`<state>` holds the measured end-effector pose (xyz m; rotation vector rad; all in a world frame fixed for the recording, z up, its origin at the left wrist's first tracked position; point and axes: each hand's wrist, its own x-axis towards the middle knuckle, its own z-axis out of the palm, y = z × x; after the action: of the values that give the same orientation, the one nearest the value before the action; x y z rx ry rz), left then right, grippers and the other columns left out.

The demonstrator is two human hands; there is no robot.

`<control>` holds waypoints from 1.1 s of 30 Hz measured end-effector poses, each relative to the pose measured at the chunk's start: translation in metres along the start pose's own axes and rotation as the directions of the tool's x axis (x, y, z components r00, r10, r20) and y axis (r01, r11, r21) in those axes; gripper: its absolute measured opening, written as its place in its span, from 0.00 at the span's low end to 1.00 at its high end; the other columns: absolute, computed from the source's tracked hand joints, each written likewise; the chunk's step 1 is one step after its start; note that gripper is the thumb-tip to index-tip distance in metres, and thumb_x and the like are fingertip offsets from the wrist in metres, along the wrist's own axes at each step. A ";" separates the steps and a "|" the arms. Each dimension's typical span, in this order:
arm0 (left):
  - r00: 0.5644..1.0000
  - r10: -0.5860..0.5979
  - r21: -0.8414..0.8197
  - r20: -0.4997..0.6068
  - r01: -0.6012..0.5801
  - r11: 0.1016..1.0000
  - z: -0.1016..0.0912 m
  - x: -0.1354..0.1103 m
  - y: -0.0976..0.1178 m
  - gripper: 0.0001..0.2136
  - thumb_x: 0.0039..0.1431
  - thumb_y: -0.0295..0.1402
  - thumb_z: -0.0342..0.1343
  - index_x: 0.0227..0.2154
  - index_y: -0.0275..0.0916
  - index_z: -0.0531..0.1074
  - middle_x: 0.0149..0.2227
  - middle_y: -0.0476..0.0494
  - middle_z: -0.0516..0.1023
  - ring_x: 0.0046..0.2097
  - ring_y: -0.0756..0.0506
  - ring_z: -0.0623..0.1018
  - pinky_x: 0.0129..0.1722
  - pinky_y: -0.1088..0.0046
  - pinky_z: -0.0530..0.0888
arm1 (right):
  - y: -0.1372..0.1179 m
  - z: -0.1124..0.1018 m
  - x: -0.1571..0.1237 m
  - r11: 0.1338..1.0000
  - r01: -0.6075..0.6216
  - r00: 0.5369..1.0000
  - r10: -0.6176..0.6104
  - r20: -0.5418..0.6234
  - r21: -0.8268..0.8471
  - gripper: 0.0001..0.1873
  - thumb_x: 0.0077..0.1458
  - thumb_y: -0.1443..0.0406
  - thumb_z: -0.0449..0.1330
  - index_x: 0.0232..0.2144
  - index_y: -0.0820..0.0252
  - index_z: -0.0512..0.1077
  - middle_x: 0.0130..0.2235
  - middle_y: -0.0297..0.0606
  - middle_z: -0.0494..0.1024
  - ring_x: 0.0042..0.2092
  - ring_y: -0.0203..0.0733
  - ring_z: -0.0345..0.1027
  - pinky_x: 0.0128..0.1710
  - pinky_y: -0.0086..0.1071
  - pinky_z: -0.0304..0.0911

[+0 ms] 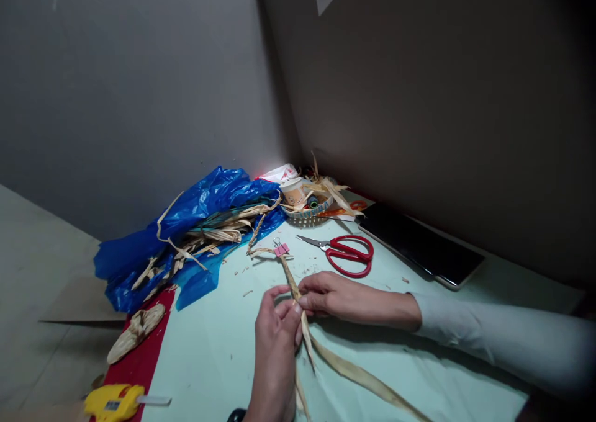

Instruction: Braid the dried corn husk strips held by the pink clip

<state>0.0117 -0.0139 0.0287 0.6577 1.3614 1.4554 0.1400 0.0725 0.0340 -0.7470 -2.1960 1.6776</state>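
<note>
Two plain grey walls meet in a corner behind a pale green tabletop (223, 354), dim except for one bright patch near the back. Close to the front edge, the left hand (275, 332) and the right hand (338, 296) meet on a braid of dried husk strips (289, 277). Both are closed in a pinch, fingertips touching, just where the plaited part ends and the loose strips (358, 375) fan out toward the person. Gripping at that spot likely stops the plait from slackening. A pink binder clip (280, 249) clamps the braid's far end, apparently so the finished part cannot unravel, and it lies flat on the tabletop. Red-handled scissors (348, 254) lie just beyond the right hand, blades closed, within easy reach. To the left, a crumpled blue plastic bag (205, 205) spills more dried strips, seemingly the supply. Behind it, in the corner, a small basket (307, 213) holds a paper cup (294, 192) and odds and ends. A dark tablet (421, 246) lies along the right wall, well apart from the hands. At the left edge, a red mat (139, 366) carries a small woven piece (137, 330), and a yellow glue gun (112, 402) rests at its near end.
</note>
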 end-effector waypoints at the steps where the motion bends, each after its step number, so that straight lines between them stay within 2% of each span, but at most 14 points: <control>1: 1.000 0.010 0.014 -0.007 -0.010 1.000 0.000 0.000 0.000 0.20 0.44 0.34 0.67 0.39 0.39 0.66 0.23 0.52 0.76 0.19 0.55 0.68 0.21 0.82 0.62 | 0.001 0.001 0.000 1.000 -0.015 1.000 0.016 -0.011 0.025 0.10 0.57 0.62 0.54 0.27 0.63 0.67 0.25 0.30 0.66 0.28 0.33 0.57 0.26 0.26 0.51; 4: 1.000 0.019 0.095 -0.015 -0.018 0.995 0.000 -0.001 0.001 0.20 0.46 0.35 0.64 0.40 0.40 0.63 0.25 0.51 0.77 0.18 0.56 0.66 0.20 0.83 0.59 | 0.003 0.004 -0.002 0.999 0.008 0.997 -0.004 -0.083 0.045 0.12 0.57 0.62 0.53 0.24 0.62 0.65 0.24 0.30 0.65 0.27 0.32 0.55 0.26 0.26 0.51; 7: 0.997 0.065 0.270 -0.028 -0.055 0.961 -0.001 -0.005 0.002 0.13 0.51 0.37 0.59 0.37 0.39 0.64 0.20 0.54 0.73 0.17 0.55 0.63 0.18 0.82 0.57 | 0.003 0.007 -0.005 0.998 0.055 0.989 -0.052 -0.139 0.013 0.13 0.58 0.62 0.53 0.23 0.62 0.64 0.24 0.30 0.65 0.27 0.33 0.56 0.27 0.26 0.52; 11: 0.988 0.154 0.593 0.021 -0.136 0.793 -0.001 -0.013 0.008 0.07 0.58 0.38 0.53 0.32 0.39 0.68 0.12 0.57 0.64 0.18 0.51 0.65 0.22 0.79 0.62 | 0.000 0.009 -0.008 0.997 0.048 0.976 -0.059 -0.212 -0.058 0.12 0.56 0.63 0.54 0.22 0.63 0.66 0.22 0.30 0.64 0.26 0.33 0.56 0.25 0.26 0.51; 13: 0.987 0.157 0.664 0.024 -0.134 0.736 -0.001 -0.016 0.012 0.08 0.60 0.38 0.52 0.31 0.39 0.69 0.15 0.54 0.69 0.18 0.51 0.66 0.23 0.78 0.64 | -0.001 0.009 -0.009 0.998 0.055 0.977 -0.056 -0.206 -0.007 0.13 0.57 0.64 0.53 0.22 0.63 0.68 0.21 0.30 0.67 0.25 0.33 0.57 0.25 0.26 0.53; 15: 0.989 0.147 0.670 0.014 -0.118 0.733 0.000 -0.017 0.015 0.09 0.59 0.39 0.53 0.29 0.39 0.71 0.20 0.50 0.75 0.18 0.52 0.66 0.21 0.78 0.64 | -0.001 0.010 -0.010 0.995 0.069 0.982 -0.056 -0.179 0.070 0.14 0.58 0.65 0.52 0.23 0.64 0.71 0.21 0.32 0.70 0.24 0.33 0.61 0.25 0.26 0.55; 17: 0.992 0.124 0.635 0.004 -0.098 0.766 0.000 -0.017 0.017 0.10 0.57 0.40 0.55 0.28 0.38 0.72 0.24 0.47 0.77 0.17 0.53 0.65 0.20 0.78 0.63 | 0.000 0.011 -0.011 0.991 0.079 0.985 -0.060 -0.161 0.109 0.15 0.58 0.65 0.51 0.24 0.65 0.73 0.23 0.35 0.74 0.25 0.34 0.64 0.27 0.25 0.57; 21: 0.992 0.124 0.549 -0.036 -0.084 0.832 0.002 -0.021 0.017 0.11 0.55 0.39 0.56 0.24 0.38 0.73 0.22 0.47 0.76 0.17 0.53 0.65 0.19 0.79 0.63 | 0.001 0.012 -0.011 0.991 0.093 0.984 -0.077 -0.160 0.097 0.16 0.58 0.66 0.51 0.25 0.66 0.75 0.27 0.38 0.79 0.29 0.36 0.68 0.32 0.26 0.60; 23: 0.983 0.175 0.592 -0.051 -0.111 0.798 0.005 -0.025 0.016 0.10 0.55 0.38 0.56 0.24 0.39 0.74 0.20 0.48 0.74 0.18 0.51 0.67 0.21 0.78 0.65 | 0.001 0.012 -0.011 0.991 0.103 0.982 -0.089 -0.169 0.081 0.16 0.58 0.67 0.51 0.24 0.65 0.75 0.27 0.37 0.79 0.28 0.36 0.68 0.31 0.26 0.60; 25: 0.967 0.252 0.674 -0.044 -0.157 0.721 0.006 -0.029 0.013 0.08 0.56 0.36 0.55 0.25 0.40 0.75 0.18 0.49 0.74 0.18 0.50 0.69 0.22 0.76 0.66 | 0.001 0.012 -0.012 0.991 0.109 0.979 -0.095 -0.178 0.071 0.15 0.57 0.67 0.51 0.23 0.65 0.74 0.25 0.36 0.78 0.27 0.35 0.67 0.29 0.25 0.58; 29: 0.920 0.392 0.771 0.019 -0.263 0.580 0.006 -0.035 -0.001 0.08 0.56 0.33 0.55 0.32 0.41 0.79 0.21 0.43 0.79 0.19 0.46 0.73 0.26 0.72 0.68 | 0.000 0.009 -0.013 0.988 0.120 0.982 -0.104 -0.155 0.096 0.16 0.57 0.67 0.51 0.20 0.64 0.70 0.21 0.31 0.71 0.23 0.31 0.58 0.25 0.25 0.52; 33: 0.870 0.491 0.744 0.036 -0.351 0.569 0.004 -0.040 -0.021 0.12 0.54 0.32 0.57 0.40 0.41 0.81 0.32 0.33 0.83 0.31 0.37 0.79 0.34 0.66 0.69 | 0.000 0.006 -0.013 0.991 0.117 0.985 -0.106 -0.137 0.071 0.18 0.57 0.65 0.53 0.16 0.63 0.64 0.17 0.27 0.58 0.22 0.30 0.47 0.22 0.26 0.45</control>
<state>0.0352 -0.0511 0.0194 1.5031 2.0651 1.2979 0.1472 0.0603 0.0337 -0.6812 -2.0305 1.6013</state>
